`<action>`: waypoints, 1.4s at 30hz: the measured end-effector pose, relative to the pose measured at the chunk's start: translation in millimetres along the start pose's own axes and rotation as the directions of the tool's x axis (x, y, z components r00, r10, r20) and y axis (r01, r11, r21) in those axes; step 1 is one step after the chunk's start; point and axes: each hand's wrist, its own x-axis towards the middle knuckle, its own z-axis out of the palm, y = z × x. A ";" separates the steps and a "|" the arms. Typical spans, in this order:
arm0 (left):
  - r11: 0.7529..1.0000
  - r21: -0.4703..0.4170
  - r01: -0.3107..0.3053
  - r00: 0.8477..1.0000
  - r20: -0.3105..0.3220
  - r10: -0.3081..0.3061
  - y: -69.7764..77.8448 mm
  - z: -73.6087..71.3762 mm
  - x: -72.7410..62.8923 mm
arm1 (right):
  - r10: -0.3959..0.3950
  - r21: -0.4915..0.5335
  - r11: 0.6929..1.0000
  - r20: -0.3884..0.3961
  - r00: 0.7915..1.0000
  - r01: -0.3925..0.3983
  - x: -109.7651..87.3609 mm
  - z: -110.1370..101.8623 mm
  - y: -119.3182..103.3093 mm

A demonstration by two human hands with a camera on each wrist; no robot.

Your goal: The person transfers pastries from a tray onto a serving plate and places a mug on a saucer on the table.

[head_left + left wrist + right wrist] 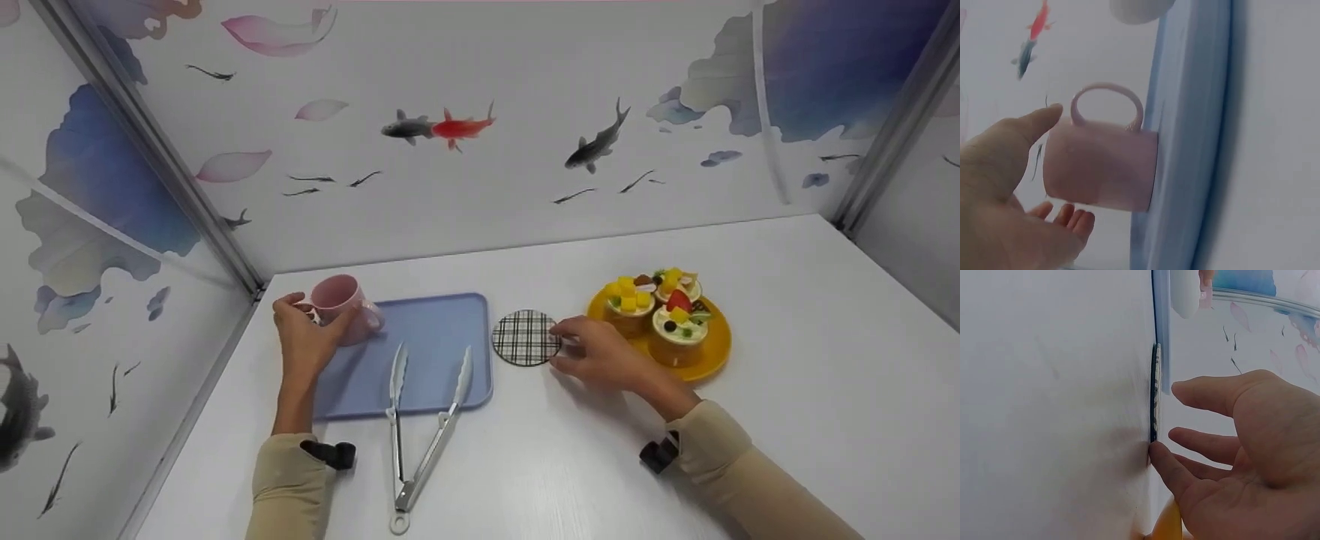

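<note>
A pink mug (pixel 337 292) stands upright on the blue tray (pixel 439 326), toward its far left corner, handle to the right. My left hand (pixel 304 341) reaches around the mug. In the left wrist view its thumb is by the rim and its fingers curve loosely beside the mug (pixel 1103 166), with a gap between them and its side. My right hand (pixel 607 356) is at the right edge of a round plaid coaster (pixel 525 337), which lies flat right of the tray. In the right wrist view one fingertip is right at the edge of the coaster (pixel 1155 396), fingers spread.
Metal tongs (pixel 403 491) lie spread, tips over the tray and hinge on the white table (pixel 540 465). A yellow plate (pixel 718 352) with several fruit-topped dessert cups (pixel 677 341) stands beside my right hand. Printed wall panels (pixel 525 75) rise behind the table.
</note>
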 end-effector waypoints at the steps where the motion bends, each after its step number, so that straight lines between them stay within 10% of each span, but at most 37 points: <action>1: 1.000 0.000 0.015 0.999 -0.038 -0.015 3.3 3.6 -3.0 | -0.006 0.001 1.000 -0.001 1.000 0.006 -0.1 0.0 0.5; 12: 0.998 0.057 0.016 0.994 -0.105 -0.010 28.4 16.2 -22.6 | -0.042 -0.007 0.999 -0.005 0.999 0.042 -0.4 -1.8 3.3; 23: 0.997 -0.047 -0.057 0.988 0.141 0.063 29.4 34.7 -29.4 | -0.098 -0.034 0.995 -0.012 0.995 0.098 -0.1 -2.7 0.4; 30: 0.983 -0.183 0.025 0.952 0.303 0.032 23.8 36.0 -31.5 | -0.066 -0.023 0.998 0.008 0.998 0.066 0.1 -1.8 0.2; 42: 0.998 -0.060 -0.022 0.945 0.324 0.040 13.6 22.0 -28.3 | -0.046 -0.006 0.999 0.020 0.999 0.046 -0.2 -2.2 1.8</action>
